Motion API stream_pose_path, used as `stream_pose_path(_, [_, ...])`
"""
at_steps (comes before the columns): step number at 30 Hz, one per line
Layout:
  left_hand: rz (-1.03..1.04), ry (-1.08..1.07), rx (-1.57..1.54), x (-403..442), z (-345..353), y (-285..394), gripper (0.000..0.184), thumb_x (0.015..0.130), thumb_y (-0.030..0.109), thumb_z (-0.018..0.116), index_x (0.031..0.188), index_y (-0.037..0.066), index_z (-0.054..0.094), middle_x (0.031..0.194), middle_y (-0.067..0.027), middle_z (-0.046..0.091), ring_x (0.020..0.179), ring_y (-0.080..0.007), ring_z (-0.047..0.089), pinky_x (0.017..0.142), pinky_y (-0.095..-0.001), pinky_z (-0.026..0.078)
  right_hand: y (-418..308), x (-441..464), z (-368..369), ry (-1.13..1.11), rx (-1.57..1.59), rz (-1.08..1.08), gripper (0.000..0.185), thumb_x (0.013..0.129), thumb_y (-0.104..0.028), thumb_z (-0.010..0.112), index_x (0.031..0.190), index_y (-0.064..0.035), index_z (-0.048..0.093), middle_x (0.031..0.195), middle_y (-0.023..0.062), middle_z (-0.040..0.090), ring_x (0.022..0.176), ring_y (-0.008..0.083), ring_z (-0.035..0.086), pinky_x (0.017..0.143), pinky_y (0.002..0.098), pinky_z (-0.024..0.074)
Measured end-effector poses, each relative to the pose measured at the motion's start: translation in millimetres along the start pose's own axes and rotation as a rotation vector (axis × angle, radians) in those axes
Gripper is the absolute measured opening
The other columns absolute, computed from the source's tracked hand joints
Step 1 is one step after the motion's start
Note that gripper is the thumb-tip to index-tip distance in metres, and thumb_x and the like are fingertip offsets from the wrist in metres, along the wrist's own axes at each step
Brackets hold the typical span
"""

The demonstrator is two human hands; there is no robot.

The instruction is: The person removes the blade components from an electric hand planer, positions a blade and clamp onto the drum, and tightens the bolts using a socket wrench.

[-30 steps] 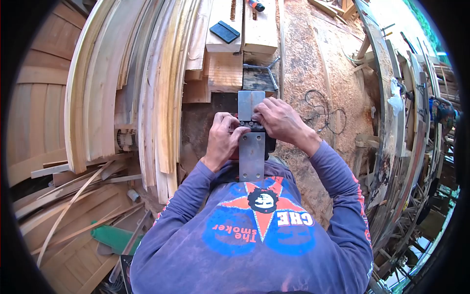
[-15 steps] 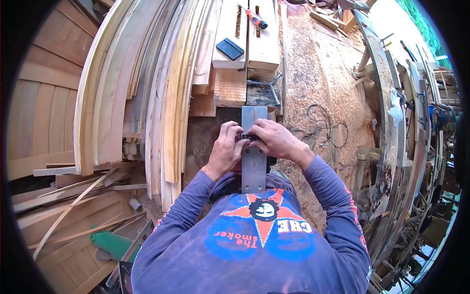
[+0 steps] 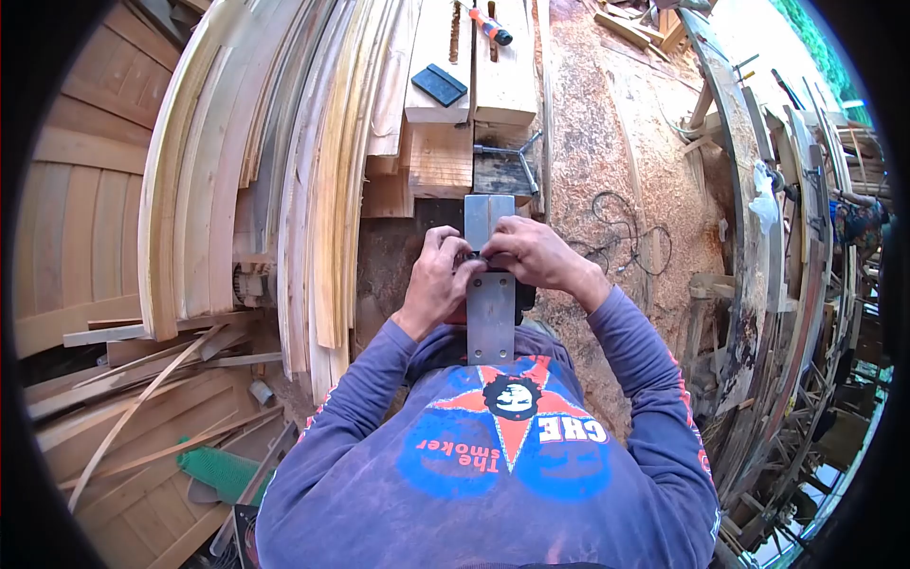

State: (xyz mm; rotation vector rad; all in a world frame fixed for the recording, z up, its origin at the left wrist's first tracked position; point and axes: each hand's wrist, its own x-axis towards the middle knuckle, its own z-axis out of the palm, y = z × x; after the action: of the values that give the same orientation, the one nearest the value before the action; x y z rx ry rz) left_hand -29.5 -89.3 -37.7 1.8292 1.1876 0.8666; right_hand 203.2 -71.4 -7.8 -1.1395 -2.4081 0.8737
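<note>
An upturned electric planer (image 3: 491,322) rests against my lap, its flat metal sole facing up. At the dark gap between its two sole plates, my left hand (image 3: 440,280) is closed, thumb and fingertips pinched together. My right hand (image 3: 538,254) comes in from the other side, its bent fingers pressed together at the same gap. A small dark part shows between the fingertips, too hidden to name. Just beyond the planer, a metal three-armed wrench (image 3: 519,159) lies on a dark wooden block.
A flat black box (image 3: 439,85) and an orange-handled tool (image 3: 494,30) lie on thick timbers ahead. Long boards (image 3: 313,190) are stacked at the left. Sawdust covers the ground at right, where a black cord (image 3: 621,232) lies coiled. Offcuts (image 3: 152,379) lie lower left.
The fingers of my right hand have shifted slightly at the planer's gap, uncovering the screws at the nearer plate's top edge. My left hand stays at the gap. The view has moved a little.
</note>
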Motion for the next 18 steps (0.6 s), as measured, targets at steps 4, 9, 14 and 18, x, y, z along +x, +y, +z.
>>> stream_pose_path(4, [0.062, -0.056, 0.06, -5.0, 1.3, -7.9, 0.022, 0.087, -0.005, 0.071, 0.109, -0.001, 0.071, 0.125, -0.0183, 0.06, 0.109, -0.0336, 0.067, 0.09, -0.0402, 0.058, -5.1, -0.5, -1.0, 0.039, -0.033, 0.04, 0.026, 0.087, -0.019, 0.08, 0.106, -0.0065, 0.068, 0.104, 0.0128, 0.063, 0.103, 0.0352, 0.064, 0.089, 0.046, 0.0534])
stream_pose_path(9, [0.087, -0.031, -0.038, -6.4, -5.3, -5.6, 0.036, 0.088, 0.001, 0.072, 0.123, 0.003, 0.067, 0.138, -0.0229, 0.056, 0.122, -0.0428, 0.063, 0.101, -0.0445, 0.055, 8.2, -7.5, 16.9, 0.182, 0.01, -0.03, 0.021, 0.087, -0.017, 0.08, 0.106, -0.0106, 0.075, 0.1, 0.0112, 0.065, 0.1, 0.0358, 0.065, 0.087, 0.046, 0.0535])
stream_pose_path(14, [0.024, 0.069, 0.033, -8.3, 6.9, -13.8, 0.016, 0.088, 0.006, 0.079, 0.1, -0.001, 0.071, 0.126, -0.0181, 0.062, 0.111, -0.0316, 0.066, 0.094, -0.04, 0.057, 11.2, -7.0, 24.3, 0.223, -0.089, -0.014, 0.031, 0.086, -0.032, 0.078, 0.09, -0.0052, 0.064, 0.093, 0.0141, 0.061, 0.093, 0.0368, 0.063, 0.082, 0.0465, 0.0529])
stream_pose_path(18, [0.165, 0.087, 0.042, -6.6, 1.2, -13.7, 0.012, 0.09, 0.001, 0.073, 0.101, 0.002, 0.072, 0.117, -0.0175, 0.063, 0.108, -0.0344, 0.065, 0.094, -0.0423, 0.055, 6.8, -13.3, 22.5, 0.154, -0.002, -0.031, 0.042, 0.085, -0.032, 0.08, 0.121, -0.013, 0.07, 0.113, 0.0129, 0.064, 0.11, 0.0358, 0.062, 0.093, 0.0477, 0.0509])
